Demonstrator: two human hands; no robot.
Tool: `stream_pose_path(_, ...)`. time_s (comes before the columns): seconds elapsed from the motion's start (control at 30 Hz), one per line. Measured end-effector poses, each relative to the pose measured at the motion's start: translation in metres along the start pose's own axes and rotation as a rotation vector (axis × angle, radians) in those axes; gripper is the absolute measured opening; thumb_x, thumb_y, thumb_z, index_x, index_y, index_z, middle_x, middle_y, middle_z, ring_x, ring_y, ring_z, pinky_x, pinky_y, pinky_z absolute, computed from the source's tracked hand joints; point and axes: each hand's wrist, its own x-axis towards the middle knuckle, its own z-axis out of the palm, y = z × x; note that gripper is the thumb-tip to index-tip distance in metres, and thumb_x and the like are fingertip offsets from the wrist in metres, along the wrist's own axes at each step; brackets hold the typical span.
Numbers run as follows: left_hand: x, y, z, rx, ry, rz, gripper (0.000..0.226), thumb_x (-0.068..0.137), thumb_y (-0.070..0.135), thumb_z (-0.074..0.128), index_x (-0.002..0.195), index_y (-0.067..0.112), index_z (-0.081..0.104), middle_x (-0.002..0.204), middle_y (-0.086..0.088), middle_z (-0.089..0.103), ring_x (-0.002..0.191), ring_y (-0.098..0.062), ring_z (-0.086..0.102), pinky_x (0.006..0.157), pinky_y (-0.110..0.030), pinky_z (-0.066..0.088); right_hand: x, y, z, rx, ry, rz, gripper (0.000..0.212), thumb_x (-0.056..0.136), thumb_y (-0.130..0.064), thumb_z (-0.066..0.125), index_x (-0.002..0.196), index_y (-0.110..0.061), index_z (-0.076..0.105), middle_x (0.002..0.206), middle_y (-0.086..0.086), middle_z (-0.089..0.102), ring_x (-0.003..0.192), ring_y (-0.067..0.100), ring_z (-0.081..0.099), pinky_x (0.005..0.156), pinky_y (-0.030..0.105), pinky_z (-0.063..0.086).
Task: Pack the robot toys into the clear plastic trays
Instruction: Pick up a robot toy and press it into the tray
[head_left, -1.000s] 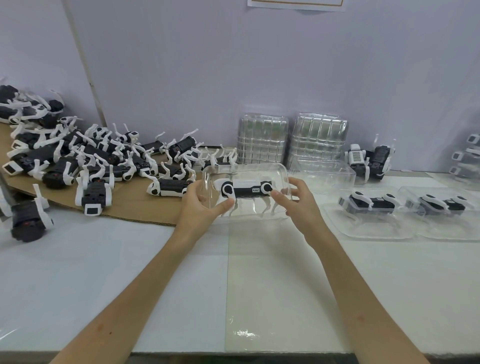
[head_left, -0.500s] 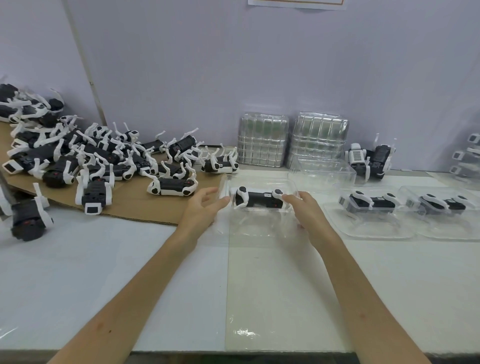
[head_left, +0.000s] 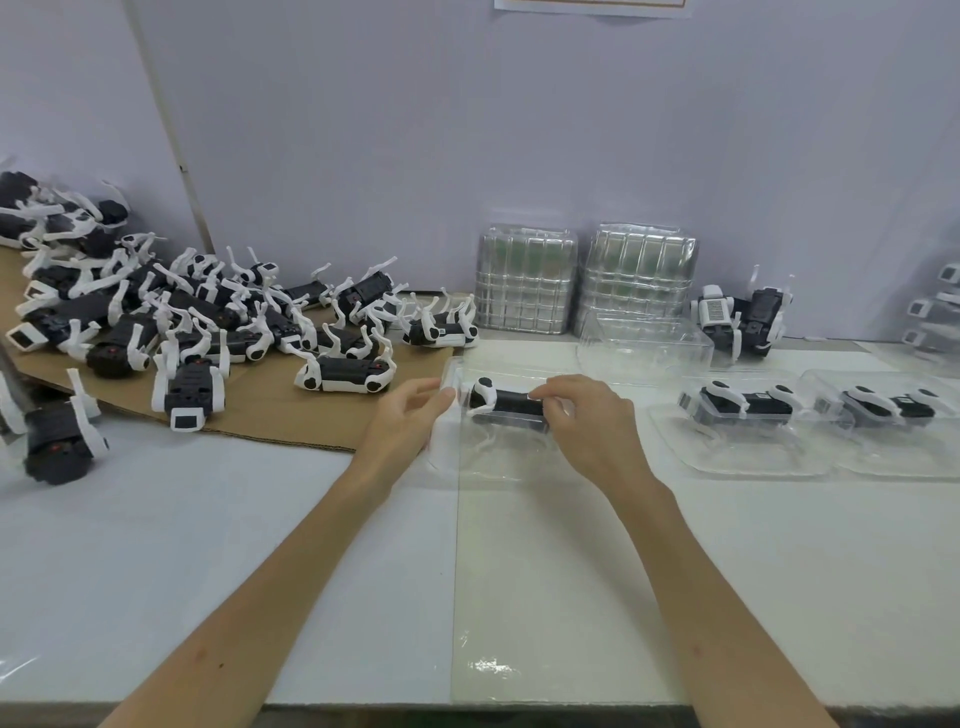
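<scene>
So the right hand (head_left: 587, 426) has its fingers curled round the black-and-white robot toy (head_left: 511, 402), which sits in the clear plastic tray (head_left: 488, 462) mid tabletop (head_left: 208, 545). The left hand (head_left: 402, 421) is loose, fingertips touching the tray's nine o'clock edge.

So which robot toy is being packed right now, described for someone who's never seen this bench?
On the white table, right of the cardboard, three loaded clear trays form a row. It is the toy in the leftmost tray, the only one with the right hand on its black body.
</scene>
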Motion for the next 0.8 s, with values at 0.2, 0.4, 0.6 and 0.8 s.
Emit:
stream_pose_path(0.2, -0.006, 0.004, 0.007, 0.102, -0.136, 0.048, 0.024, 0.099, 0.034, 0.058, 0.122, 0.027, 0.064, 0.120, 0.008, 0.068, 0.088, -0.010, 0.074, 0.074, -0.022, 0.051, -0.003, 0.003, -0.004, -0.171, 0.129, 0.067, 0.034, 0.092, -0.008, 0.049, 0.109, -0.027, 0.072, 0.123, -0.010, 0.066, 0.116, 0.013, 0.054, 0.099, 0.032, 0.022)
stream_pose_path(0.4, -0.012, 0.008, 0.017, 0.010, -0.342, -0.055, 0.035, 0.106, 0.043, 0.038, 0.138, 0.035, 0.051, 0.131, 0.013, 0.064, 0.102, -0.012, 0.072, 0.097, -0.028, 0.049, -0.022, -0.041, 0.013, 0.519, 0.076, -0.242, 0.042, 0.090, -0.002, 0.051, 0.122, -0.024, 0.067, 0.121, -0.007, 0.067, 0.114, 0.002, 0.060, 0.091, 0.013, 0.046)
stream_pose_path(0.6, -0.006, 0.007, 0.010, -0.065, -0.076, -0.038, 0.027, 0.104, 0.028, 0.045, 0.128, 0.030, 0.058, 0.124, 0.008, 0.067, 0.088, -0.012, 0.074, 0.088, -0.037, 0.056, -0.029, -0.044, 0.039, 0.575, -0.401, -0.018, 0.063, 0.102, -0.019, 0.052, 0.157, -0.019, 0.022, 0.155, -0.021, 0.028, 0.142, -0.004, 0.030, 0.116, 0.017, 0.023)
stream_pose_path(0.8, -0.005, 0.005, 0.010, -0.005, -0.035, -0.054, 0.022, 0.104, 0.027, 0.043, 0.120, 0.032, 0.057, 0.128, 0.009, 0.060, 0.085, -0.013, 0.074, 0.077, -0.031, 0.055, -0.017, -0.030, 0.034, 0.504, -0.292, 0.178, 0.080, 0.098, -0.021, 0.059, 0.160, -0.022, 0.009, 0.166, -0.010, -0.007, 0.151, 0.005, 0.001, 0.107, 0.018, 0.009)
